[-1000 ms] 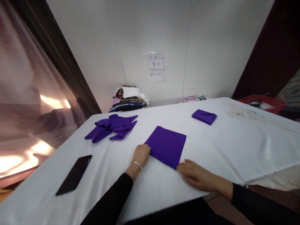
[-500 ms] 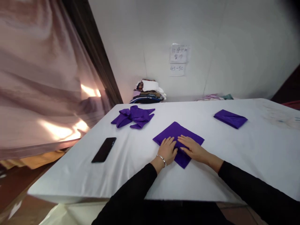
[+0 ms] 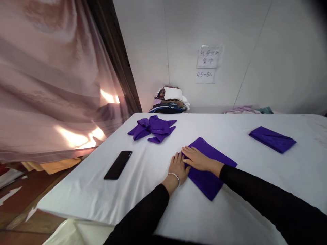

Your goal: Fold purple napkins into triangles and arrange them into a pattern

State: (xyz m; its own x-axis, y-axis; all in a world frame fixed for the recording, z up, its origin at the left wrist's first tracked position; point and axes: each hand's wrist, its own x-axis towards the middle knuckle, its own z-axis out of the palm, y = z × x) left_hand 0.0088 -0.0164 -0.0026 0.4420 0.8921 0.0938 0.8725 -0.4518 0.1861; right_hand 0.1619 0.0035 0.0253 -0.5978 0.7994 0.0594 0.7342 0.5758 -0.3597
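Observation:
A purple cloth napkin lies flat on the white-covered table, turned cornerwise to me, with one corner pointing toward the near edge. My left hand, with a bracelet at the wrist, rests flat at the napkin's left corner, fingers stretched out. Crossing over the cloth, my right hand lies palm down with its fingertips beside the left fingers. Both hands are open and pressed on the fabric, and they hide its left corner. Farther back on the right sits another purple napkin, folded into a flat packet.
Purple cloth folded into a bow-like shape lies at the back left. A black phone is on the left of the table. Stacked clothes stand behind it, a curtain hangs left, and paper signs are on the wall.
My right hand has slid left across the napkin to its left corner, beside my left hand. More of the napkin's near part now shows. The view has shifted slightly.

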